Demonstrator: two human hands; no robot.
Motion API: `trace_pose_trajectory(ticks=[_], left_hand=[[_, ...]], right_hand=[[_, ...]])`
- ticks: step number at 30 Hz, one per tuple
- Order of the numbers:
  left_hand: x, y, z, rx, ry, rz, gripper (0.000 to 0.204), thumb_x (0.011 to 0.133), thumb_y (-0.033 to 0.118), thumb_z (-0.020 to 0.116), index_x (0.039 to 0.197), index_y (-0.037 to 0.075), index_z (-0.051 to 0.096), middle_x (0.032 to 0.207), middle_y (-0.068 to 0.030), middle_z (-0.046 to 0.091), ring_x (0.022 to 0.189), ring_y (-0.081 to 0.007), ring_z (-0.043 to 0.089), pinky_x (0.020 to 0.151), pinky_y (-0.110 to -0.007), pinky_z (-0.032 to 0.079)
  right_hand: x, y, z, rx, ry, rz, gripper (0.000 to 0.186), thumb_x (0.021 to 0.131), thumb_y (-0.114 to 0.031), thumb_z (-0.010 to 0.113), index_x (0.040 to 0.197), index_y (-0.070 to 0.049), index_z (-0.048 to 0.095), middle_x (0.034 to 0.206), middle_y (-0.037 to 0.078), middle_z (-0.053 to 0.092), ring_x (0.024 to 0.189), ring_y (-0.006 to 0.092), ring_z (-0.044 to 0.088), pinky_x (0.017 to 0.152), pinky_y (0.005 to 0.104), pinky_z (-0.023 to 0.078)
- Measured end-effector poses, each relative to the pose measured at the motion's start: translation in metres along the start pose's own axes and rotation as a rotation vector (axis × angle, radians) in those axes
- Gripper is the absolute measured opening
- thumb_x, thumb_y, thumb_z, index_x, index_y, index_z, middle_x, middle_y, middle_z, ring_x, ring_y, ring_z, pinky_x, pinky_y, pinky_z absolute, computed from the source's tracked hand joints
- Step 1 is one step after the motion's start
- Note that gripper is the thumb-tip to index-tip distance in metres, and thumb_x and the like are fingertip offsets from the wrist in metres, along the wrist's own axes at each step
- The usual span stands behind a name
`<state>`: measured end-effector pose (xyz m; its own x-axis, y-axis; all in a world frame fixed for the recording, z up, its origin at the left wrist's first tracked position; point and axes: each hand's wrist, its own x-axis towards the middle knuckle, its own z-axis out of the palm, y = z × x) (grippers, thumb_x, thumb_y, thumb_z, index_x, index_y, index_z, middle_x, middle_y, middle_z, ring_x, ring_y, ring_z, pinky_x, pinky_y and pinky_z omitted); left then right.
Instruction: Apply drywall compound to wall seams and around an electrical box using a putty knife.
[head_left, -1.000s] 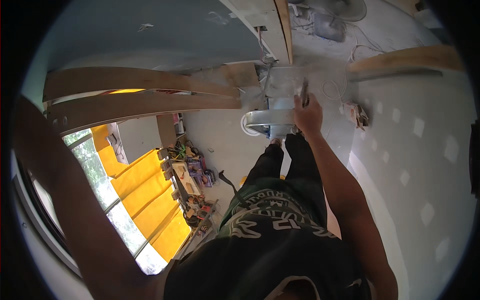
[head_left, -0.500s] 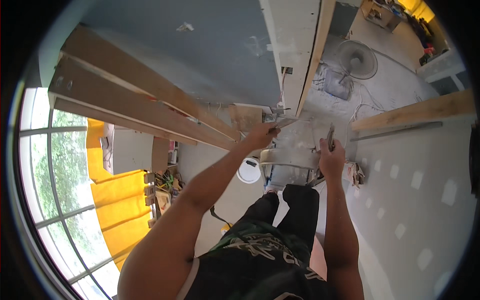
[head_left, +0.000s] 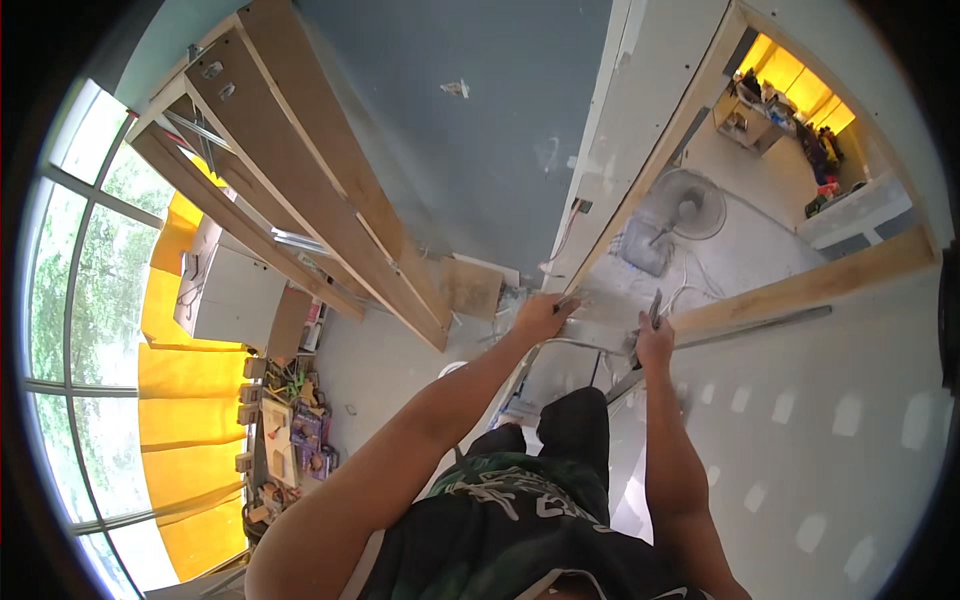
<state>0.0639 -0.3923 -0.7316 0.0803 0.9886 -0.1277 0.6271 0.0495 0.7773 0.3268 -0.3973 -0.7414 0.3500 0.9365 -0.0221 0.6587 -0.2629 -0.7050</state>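
Narrow grey hand tool with a slim upper end (head_left: pixel 656 304) is held in the right hand (head_left: pixel 655 343), in front of the body. Its long axis is directed away from the body, almost in line with the right forearm and only slightly tilted. By the left hand (head_left: pixel 539 319), a dark flat hand tool (head_left: pixel 567 304) is gripped; it is pointed rightward, across toward the first tool. Thus the two tools are set at an angle to each other, and no contact is seen between them. The hands are held apart, with a gap between; the fingers of each are curled round its own tool. What the outer end of the dark tool touches cannot be told.

Under the hands, a grey frame, perhaps of a step ladder (head_left: pixel 556 372), is seen. To the right, a long pale wooden beam (head_left: pixel 800 290) is placed, and to it the right hand is nearer. Farther ahead, a round grey fan (head_left: pixel 688 205) is stood on the dusty floor. On the left, long brown wooden boards (head_left: pixel 300 170) are seen, and beyond them yellow hanging cloth (head_left: pixel 190 400).

As for writing, pale lettering is printed on the dark sleeveless shirt (head_left: pixel 500 525), partly folded. On the purple boxes (head_left: pixel 312 430), print is too small to be read. On the tools, no label can be made out.
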Motion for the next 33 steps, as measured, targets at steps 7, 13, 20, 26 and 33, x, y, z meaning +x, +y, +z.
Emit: trace_pose_trajectory(ticks=[7, 13, 20, 26, 33], left_hand=[[-0.005, 0.001, 0.008, -0.042, -0.112, -0.200, 0.058, 0.093, 0.063, 0.061, 0.087, 0.006, 0.073, 0.074, -0.0195, 0.068, 0.072, -0.0424, 0.067, 0.065, -0.049, 0.050], [-0.004, 0.004, 0.025, -0.036, 0.111, -0.157, 0.051, 0.095, 0.060, 0.061, 0.094, 0.010, 0.070, 0.080, -0.0177, 0.073, 0.079, -0.0410, 0.071, 0.071, -0.051, 0.055], [0.005, -0.032, 0.030, -0.079, 0.093, -0.134, 0.047, 0.096, 0.051, 0.065, 0.094, 0.005, 0.067, 0.075, -0.0171, 0.072, 0.073, -0.0391, 0.071, 0.067, -0.046, 0.053], [0.039, -0.027, -0.003, -0.344, 0.130, -0.197, 0.053, 0.096, 0.051, 0.065, 0.100, -0.001, 0.070, 0.076, -0.0194, 0.072, 0.070, -0.0432, 0.068, 0.066, -0.046, 0.053], [0.161, 0.009, -0.127, 0.167, 0.248, 0.257, 0.045, 0.100, 0.044, 0.064, 0.096, -0.001, 0.062, 0.080, -0.0220, 0.067, 0.070, -0.0401, 0.065, 0.064, -0.047, 0.050]], right_hand=[[-0.008, -0.002, -0.001, 0.099, -0.030, 0.008, 0.040, 0.095, -0.037, 0.067, 0.089, 0.002, 0.064, 0.083, 0.022, 0.067, 0.083, 0.0451, 0.063, 0.080, 0.0516, 0.047], [0.002, 0.004, -0.006, 0.039, -0.089, 0.077, 0.039, 0.096, -0.034, 0.068, 0.090, 0.004, 0.063, 0.089, 0.023, 0.066, 0.083, 0.0429, 0.064, 0.079, 0.0500, 0.048], [0.001, 0.020, 0.009, 0.111, -0.079, 0.140, 0.042, 0.096, -0.036, 0.067, 0.095, 0.005, 0.065, 0.095, 0.024, 0.067, 0.089, 0.0380, 0.067, 0.080, 0.0484, 0.049], [0.002, 0.005, -0.004, 0.296, -0.090, 0.173, 0.038, 0.097, -0.035, 0.067, 0.096, 0.003, 0.065, 0.075, 0.016, 0.069, 0.071, 0.0306, 0.070, 0.073, 0.0431, 0.051], [-0.004, -0.012, -0.010, 0.309, -0.096, 0.223, 0.033, 0.098, -0.032, 0.066, 0.097, 0.001, 0.065, 0.073, 0.012, 0.069, 0.069, 0.0250, 0.071, 0.067, 0.0398, 0.051]])
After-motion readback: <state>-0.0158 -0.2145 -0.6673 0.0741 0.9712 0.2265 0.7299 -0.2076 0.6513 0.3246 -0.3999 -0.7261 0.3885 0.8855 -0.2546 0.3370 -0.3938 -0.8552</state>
